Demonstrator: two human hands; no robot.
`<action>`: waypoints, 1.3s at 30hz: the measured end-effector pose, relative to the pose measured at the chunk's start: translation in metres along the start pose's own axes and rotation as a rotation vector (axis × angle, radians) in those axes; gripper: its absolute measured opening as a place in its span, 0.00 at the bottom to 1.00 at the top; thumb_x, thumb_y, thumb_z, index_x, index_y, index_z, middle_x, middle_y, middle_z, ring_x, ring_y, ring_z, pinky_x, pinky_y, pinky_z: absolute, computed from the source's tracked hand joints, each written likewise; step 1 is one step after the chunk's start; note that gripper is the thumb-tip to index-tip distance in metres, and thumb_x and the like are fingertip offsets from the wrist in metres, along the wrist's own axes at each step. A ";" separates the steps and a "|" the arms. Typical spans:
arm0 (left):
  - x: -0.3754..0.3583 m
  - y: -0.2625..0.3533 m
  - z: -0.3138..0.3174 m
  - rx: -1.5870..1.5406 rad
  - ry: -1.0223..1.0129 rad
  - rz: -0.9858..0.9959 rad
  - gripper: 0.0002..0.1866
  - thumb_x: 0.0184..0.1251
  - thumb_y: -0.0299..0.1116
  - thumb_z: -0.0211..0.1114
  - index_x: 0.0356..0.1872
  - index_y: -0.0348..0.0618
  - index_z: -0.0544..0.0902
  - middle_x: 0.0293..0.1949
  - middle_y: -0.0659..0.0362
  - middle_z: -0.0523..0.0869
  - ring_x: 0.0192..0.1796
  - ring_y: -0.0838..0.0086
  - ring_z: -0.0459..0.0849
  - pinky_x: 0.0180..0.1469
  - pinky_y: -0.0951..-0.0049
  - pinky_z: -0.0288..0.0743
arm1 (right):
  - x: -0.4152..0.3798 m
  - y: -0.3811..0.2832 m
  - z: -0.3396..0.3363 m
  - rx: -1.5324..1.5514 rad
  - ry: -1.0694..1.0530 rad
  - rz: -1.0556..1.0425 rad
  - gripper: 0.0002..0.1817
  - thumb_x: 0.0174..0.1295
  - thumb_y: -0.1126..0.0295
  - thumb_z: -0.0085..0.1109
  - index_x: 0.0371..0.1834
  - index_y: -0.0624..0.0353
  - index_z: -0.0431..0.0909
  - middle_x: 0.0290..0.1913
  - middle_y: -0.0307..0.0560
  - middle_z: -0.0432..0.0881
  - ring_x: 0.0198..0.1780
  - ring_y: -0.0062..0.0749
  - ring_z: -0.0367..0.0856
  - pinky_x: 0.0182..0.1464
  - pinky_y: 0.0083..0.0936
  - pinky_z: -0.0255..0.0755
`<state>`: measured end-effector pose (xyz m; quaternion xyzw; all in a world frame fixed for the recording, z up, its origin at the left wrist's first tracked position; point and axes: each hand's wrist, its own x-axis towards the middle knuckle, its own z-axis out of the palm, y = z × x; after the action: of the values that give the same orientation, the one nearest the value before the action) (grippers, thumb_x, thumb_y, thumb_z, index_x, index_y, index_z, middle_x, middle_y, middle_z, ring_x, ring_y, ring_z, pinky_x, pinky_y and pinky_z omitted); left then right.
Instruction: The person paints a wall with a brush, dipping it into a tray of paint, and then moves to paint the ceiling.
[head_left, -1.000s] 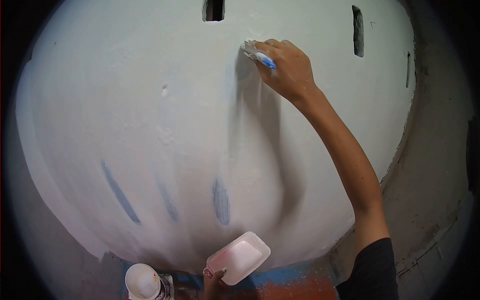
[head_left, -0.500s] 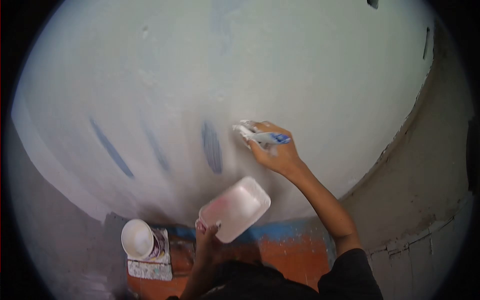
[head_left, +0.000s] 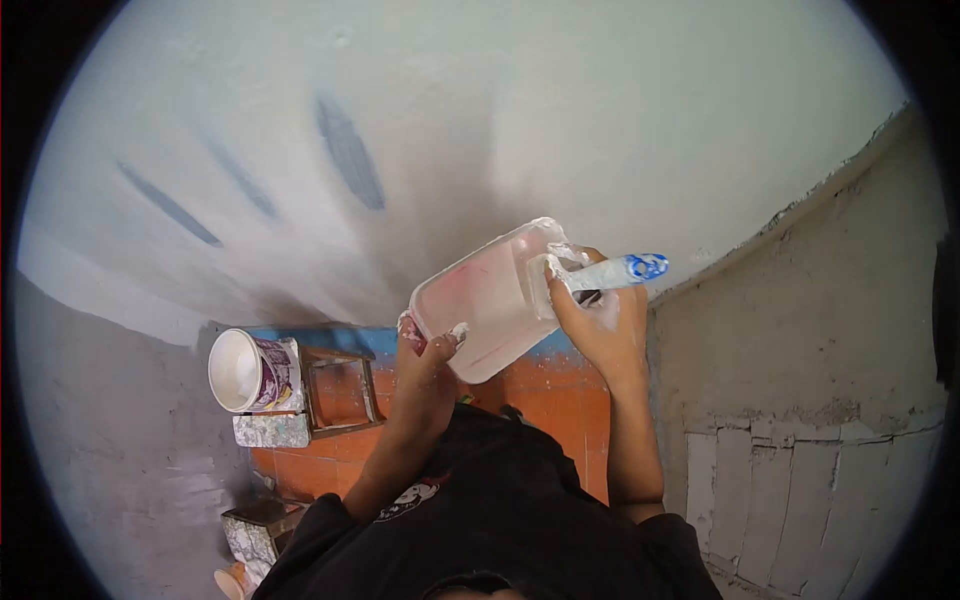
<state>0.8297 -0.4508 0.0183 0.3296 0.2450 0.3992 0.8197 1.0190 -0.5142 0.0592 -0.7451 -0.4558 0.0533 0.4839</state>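
Observation:
My left hand (head_left: 425,375) grips a shallow pale plastic tray (head_left: 470,310) by its near-left corner, thumb over the rim. A pinkish tint and white paint show inside. In my right hand (head_left: 610,330) is a paintbrush (head_left: 615,272) with a blue-and-white handle, its bristle end at the tray's right side. White paint coats the fingers around it. Beyond the tray rises a whitish wall (head_left: 580,120) with several dark grey-blue streaks (head_left: 350,155).
At lower left, a white paint bucket (head_left: 236,370) stands on a paint-spattered step stool (head_left: 272,430). Orange flooring (head_left: 575,410) lies below, with a blue strip along the wall's foot. Bare grey wall (head_left: 790,310) is on the right.
My right hand has drawn the paintbrush from the wall down to the tray. The tray appears higher in view, and the camera has tilted down toward my body.

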 end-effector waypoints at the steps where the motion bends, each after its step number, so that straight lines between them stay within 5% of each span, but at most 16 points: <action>1: -0.001 -0.006 0.005 0.004 -0.003 -0.013 0.32 0.62 0.29 0.65 0.66 0.37 0.65 0.59 0.53 0.76 0.62 0.68 0.78 0.65 0.63 0.75 | 0.000 0.003 -0.005 -0.032 -0.021 0.012 0.15 0.54 0.65 0.67 0.42 0.62 0.86 0.25 0.49 0.83 0.26 0.42 0.84 0.32 0.34 0.76; 7: -0.005 -0.034 0.033 0.075 0.000 -0.055 0.31 0.62 0.28 0.66 0.66 0.38 0.65 0.58 0.53 0.76 0.61 0.69 0.77 0.64 0.64 0.74 | -0.004 0.042 -0.023 -0.221 -0.105 -0.013 0.17 0.54 0.65 0.67 0.46 0.58 0.86 0.25 0.51 0.83 0.28 0.47 0.84 0.32 0.35 0.75; 10: -0.005 -0.048 0.042 0.080 0.005 -0.059 0.30 0.62 0.28 0.65 0.66 0.38 0.65 0.58 0.53 0.76 0.61 0.70 0.77 0.64 0.65 0.73 | -0.004 0.054 -0.042 -0.237 0.019 -0.086 0.15 0.58 0.68 0.67 0.48 0.61 0.85 0.25 0.46 0.84 0.26 0.37 0.83 0.31 0.30 0.74; 13: -0.005 -0.055 0.056 0.074 -0.039 -0.065 0.30 0.63 0.28 0.64 0.66 0.37 0.66 0.59 0.53 0.76 0.61 0.69 0.77 0.64 0.64 0.73 | -0.010 0.086 -0.055 0.321 0.122 0.162 0.14 0.63 0.71 0.68 0.49 0.65 0.84 0.29 0.38 0.84 0.27 0.22 0.80 0.30 0.22 0.71; 16: -0.007 -0.063 0.070 0.085 -0.022 -0.086 0.31 0.62 0.30 0.64 0.66 0.37 0.66 0.59 0.53 0.76 0.62 0.69 0.77 0.65 0.64 0.71 | -0.015 0.099 -0.070 0.616 0.349 0.211 0.13 0.63 0.74 0.68 0.48 0.70 0.84 0.35 0.41 0.85 0.37 0.16 0.80 0.39 0.18 0.75; 20: -0.014 -0.073 0.084 0.097 -0.001 -0.111 0.32 0.61 0.30 0.65 0.66 0.36 0.66 0.59 0.53 0.76 0.63 0.68 0.76 0.66 0.64 0.70 | -0.025 0.119 -0.093 0.711 0.410 0.408 0.15 0.64 0.74 0.69 0.50 0.70 0.82 0.35 0.39 0.83 0.29 0.13 0.75 0.27 0.14 0.66; 29: -0.013 -0.098 0.088 0.137 -0.044 -0.101 0.32 0.60 0.30 0.66 0.66 0.36 0.67 0.57 0.53 0.78 0.61 0.68 0.77 0.65 0.65 0.70 | -0.014 0.161 -0.106 0.746 0.589 0.477 0.15 0.66 0.68 0.69 0.50 0.67 0.82 0.29 0.34 0.78 0.25 0.12 0.69 0.23 0.16 0.60; 35: -0.015 -0.090 0.094 0.053 -0.069 -0.164 0.33 0.61 0.31 0.67 0.66 0.36 0.66 0.57 0.54 0.78 0.61 0.69 0.77 0.65 0.66 0.69 | 0.001 0.177 -0.103 0.766 0.599 0.496 0.18 0.65 0.64 0.70 0.52 0.61 0.81 0.37 0.34 0.80 0.32 0.15 0.72 0.29 0.17 0.62; 39: -0.008 -0.090 0.086 0.063 -0.055 -0.066 0.34 0.61 0.33 0.68 0.67 0.37 0.65 0.59 0.54 0.77 0.61 0.68 0.78 0.61 0.64 0.76 | 0.049 0.129 -0.127 0.845 0.535 0.277 0.20 0.63 0.66 0.71 0.56 0.60 0.80 0.42 0.36 0.82 0.35 0.15 0.74 0.31 0.16 0.65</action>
<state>0.9267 -0.5283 0.0100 0.3580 0.2456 0.3550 0.8280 1.1948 -0.5789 0.0447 -0.5255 -0.1521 0.1040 0.8306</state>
